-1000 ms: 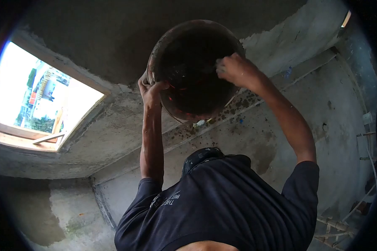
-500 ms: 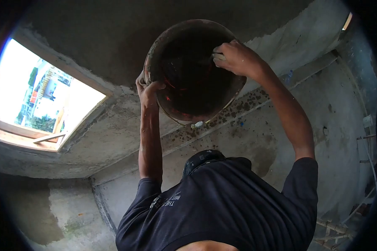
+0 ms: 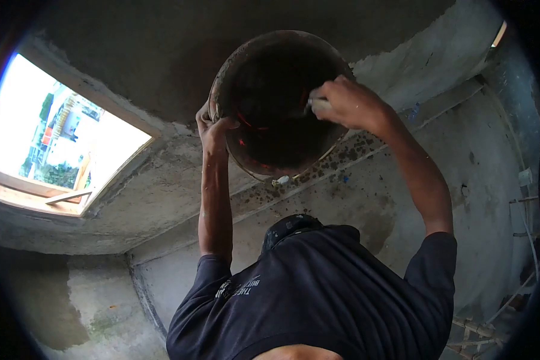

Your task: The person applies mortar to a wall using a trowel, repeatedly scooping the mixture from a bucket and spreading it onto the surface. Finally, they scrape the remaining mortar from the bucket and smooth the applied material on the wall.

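Note:
My left hand grips the left rim of a large round bucket, its thumb over the edge. The bucket is tipped with its mouth towards me. Its inside is very dark, with a few reddish streaks showing. A wire handle with a white grip hangs at the rim's near side. My right hand is at the right side of the mouth, fingers closed on a pale-handled trowel-like tool. Shadow inside the bucket hides the tool's far end.
A wall with a darker, damp-looking plaster area stands behind the bucket. At left is a bright window opening with a wooden frame. Dark splatters mark the ledge below. Poles and a hose lie at lower right.
My right hand has moved a little down and to the right within the bucket's mouth, tool in hand. The bucket has shifted slightly; my left hand keeps its hold.

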A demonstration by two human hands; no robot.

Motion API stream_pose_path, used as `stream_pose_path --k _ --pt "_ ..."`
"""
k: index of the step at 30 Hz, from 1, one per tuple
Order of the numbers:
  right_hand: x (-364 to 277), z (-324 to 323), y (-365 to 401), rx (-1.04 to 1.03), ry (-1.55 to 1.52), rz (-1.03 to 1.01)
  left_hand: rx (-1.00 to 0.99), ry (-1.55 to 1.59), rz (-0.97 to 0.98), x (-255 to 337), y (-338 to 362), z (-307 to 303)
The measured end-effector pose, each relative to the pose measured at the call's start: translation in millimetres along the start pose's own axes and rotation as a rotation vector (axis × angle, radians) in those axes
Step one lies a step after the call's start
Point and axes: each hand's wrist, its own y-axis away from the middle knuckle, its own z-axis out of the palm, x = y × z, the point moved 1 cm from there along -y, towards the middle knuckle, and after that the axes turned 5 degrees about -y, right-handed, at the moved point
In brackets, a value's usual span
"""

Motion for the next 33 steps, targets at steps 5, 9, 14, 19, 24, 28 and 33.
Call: stream_pose_path --k 5,9,14,19,24,28,33 --pt "15 7 -19 0.304 0.095 -0.200 0.003 -0.006 -0.033 5 0 5" --pt "13 33 -25 0.109 0.061 -0.101 0.026 0.041 -0.037 15 0 12" --pt "7 32 -6 0.052 0.106 -0.106 -0.027 -0.013 -0.015 0 1 2" --pt "0 1 12 -0.061 0.122 0.076 -0.022 0.017 -0.023 2 1 6" --pt "35 11 16 0.226 0.296 -0.049 0.017 -0.015 -0.051 2 -1 12" --pt "41 11 7 0.273 0.344 -0.142 0.002 0.019 -0.016 2 -5 15" --pt "34 1 -2 0.034 0.030 0.077 0.014 0.026 -0.035 5 -6 9"
